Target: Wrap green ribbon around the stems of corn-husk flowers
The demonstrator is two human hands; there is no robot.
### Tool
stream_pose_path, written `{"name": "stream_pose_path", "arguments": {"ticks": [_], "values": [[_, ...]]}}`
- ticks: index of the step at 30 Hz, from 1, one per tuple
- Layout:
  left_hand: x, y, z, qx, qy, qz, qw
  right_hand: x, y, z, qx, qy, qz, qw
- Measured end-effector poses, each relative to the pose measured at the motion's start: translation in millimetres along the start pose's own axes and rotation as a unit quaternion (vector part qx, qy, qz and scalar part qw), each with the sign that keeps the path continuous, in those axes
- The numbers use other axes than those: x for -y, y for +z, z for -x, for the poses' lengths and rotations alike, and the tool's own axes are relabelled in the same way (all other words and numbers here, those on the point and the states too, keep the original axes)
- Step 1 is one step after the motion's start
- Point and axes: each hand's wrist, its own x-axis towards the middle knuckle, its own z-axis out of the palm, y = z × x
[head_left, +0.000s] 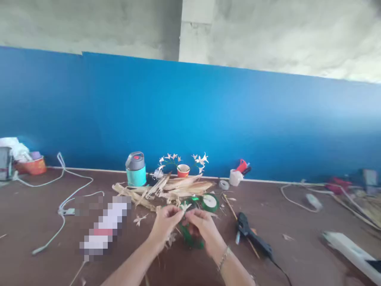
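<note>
A blue partition (190, 107) separates the brown tabletop (276, 214) from grey wall (285, 35).

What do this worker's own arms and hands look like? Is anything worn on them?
They are a person's: the left hand and right hand wear no gloves, and no sleeves show. A thin, silvery bracelet circles the right wrist; its finer details are too blurred to tell.

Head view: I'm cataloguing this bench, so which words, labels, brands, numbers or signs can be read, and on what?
No text can be read.
Pixelated white object: any lettering is masked.
Green-edged spool, red cup, turquoise flask: too small or blurred to tell whether they carry print.
</note>
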Motion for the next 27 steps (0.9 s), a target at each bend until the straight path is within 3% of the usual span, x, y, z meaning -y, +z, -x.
{"name": "stream_pose_path", "arguments": {"ticks": [5,13,17,22,27], "values": [[6,0.6,2,0.0,0.002,0.006,1.0,0,3,-2,-0.012,-0.025,-0.018,0.999],[12,-1.5,-2,-0.014,-0.005,0.019,1.0,2,8,2,-0.044,-0.081,0.06,0.994],[15,-2.8,-2,-0.004,-0.003,0.036,0.999,7,8,5,-0.023,-0.043,-0.003,0.999],[17,-3.6,-2,0.029,0.015,0.092,0.995,10,4,7,0.06,0.039,-0.143,0.987],[14,-2.8,0,0.021,0.014,0.098,0.995,9,3,6,0.068,0.027,-0.148,0.986]]}}
